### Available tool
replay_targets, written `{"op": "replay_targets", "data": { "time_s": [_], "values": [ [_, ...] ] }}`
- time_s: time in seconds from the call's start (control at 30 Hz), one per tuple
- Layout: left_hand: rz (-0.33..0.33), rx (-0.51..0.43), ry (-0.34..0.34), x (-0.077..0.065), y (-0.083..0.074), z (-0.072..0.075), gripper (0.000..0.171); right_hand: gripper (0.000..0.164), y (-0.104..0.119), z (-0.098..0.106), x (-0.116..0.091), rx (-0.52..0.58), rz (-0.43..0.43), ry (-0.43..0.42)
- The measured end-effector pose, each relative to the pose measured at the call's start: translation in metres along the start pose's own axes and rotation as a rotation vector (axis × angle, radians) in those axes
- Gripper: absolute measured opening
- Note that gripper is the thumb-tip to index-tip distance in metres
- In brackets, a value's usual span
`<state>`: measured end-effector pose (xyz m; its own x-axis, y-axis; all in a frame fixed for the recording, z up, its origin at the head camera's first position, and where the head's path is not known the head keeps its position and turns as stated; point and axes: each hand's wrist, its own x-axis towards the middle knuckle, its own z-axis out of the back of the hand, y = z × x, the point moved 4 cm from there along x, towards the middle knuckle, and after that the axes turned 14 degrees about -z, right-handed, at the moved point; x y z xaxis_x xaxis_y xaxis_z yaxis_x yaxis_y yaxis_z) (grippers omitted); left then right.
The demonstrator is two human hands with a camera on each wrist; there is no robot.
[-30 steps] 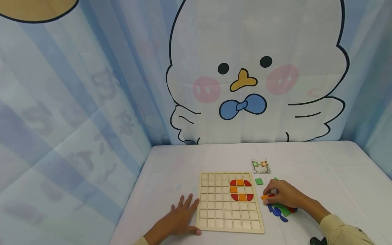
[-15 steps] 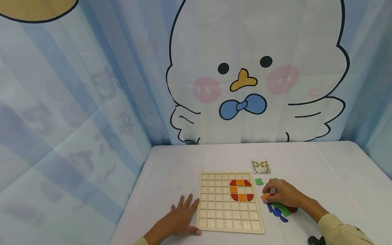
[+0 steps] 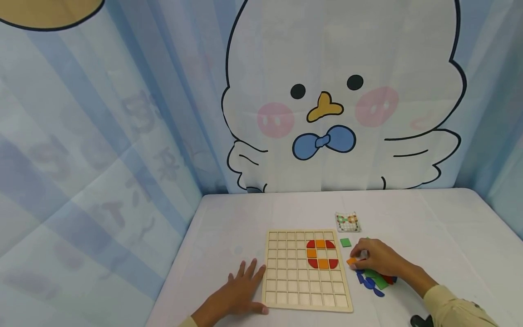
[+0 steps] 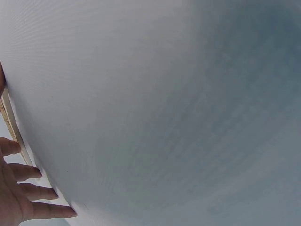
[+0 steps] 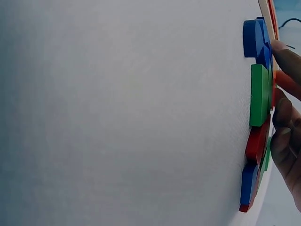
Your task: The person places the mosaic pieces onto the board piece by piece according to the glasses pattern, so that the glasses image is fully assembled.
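Observation:
A pale wooden grid board (image 3: 292, 286) lies flat on the table. In its upper right, red quarter-round tiles and orange square tiles (image 3: 320, 244) form a C-like ring. My left hand (image 3: 245, 290) rests with spread fingers at the board's left edge; its fingers (image 4: 40, 192) also show in the left wrist view. Right of the board, my right hand (image 3: 380, 256) pinches an orange tile (image 3: 351, 260) between thumb and fingers. Beneath and beside that hand lies a pile of blue (image 3: 369, 283), green (image 3: 377, 279) and red tiles, partly covered by it.
A small printed pattern card (image 3: 348, 222) lies beyond the board's upper right corner. One green tile (image 3: 345, 242) sits alone near the board's right edge. A dark object (image 3: 421, 321) is by the right sleeve. A patterned curtain (image 3: 327, 168) stands behind the table.
The orange tile at my right fingertips has shifted slightly left, and the red piece beside it is now hidden. The left hand and the board stay put.

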<state>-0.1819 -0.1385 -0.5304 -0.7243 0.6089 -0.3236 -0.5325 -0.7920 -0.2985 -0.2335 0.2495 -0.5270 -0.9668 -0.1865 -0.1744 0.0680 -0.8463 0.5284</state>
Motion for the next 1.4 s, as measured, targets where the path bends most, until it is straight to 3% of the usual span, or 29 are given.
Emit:
{"op": "replay_targets", "data": {
  "time_s": [0.4, 0.87, 1.27, 1.4],
  "values": [
    [-0.011, -0.003, -0.012, -0.0036, -0.0046, 0.0041, 0.108, 0.026, 0.0038, -0.0007, 0.0002, 0.046, 0.023, 0.051],
    [0.001, 0.005, -0.007, -0.0036, -0.0066, 0.0057, 0.108, 0.023, 0.0045, -0.0021, -0.0020, 0.037, 0.005, 0.036],
    [0.006, 0.000, -0.002, -0.0026, -0.0056, 0.0058, 0.108, 0.016, 0.0082, -0.0039, -0.0039, 0.123, 0.075, 0.127],
    [0.006, -0.004, -0.003, -0.0035, -0.0065, 0.0062, 0.108, 0.019, 0.0090, -0.0030, -0.0043, 0.140, 0.064, 0.117]
  ]
}}
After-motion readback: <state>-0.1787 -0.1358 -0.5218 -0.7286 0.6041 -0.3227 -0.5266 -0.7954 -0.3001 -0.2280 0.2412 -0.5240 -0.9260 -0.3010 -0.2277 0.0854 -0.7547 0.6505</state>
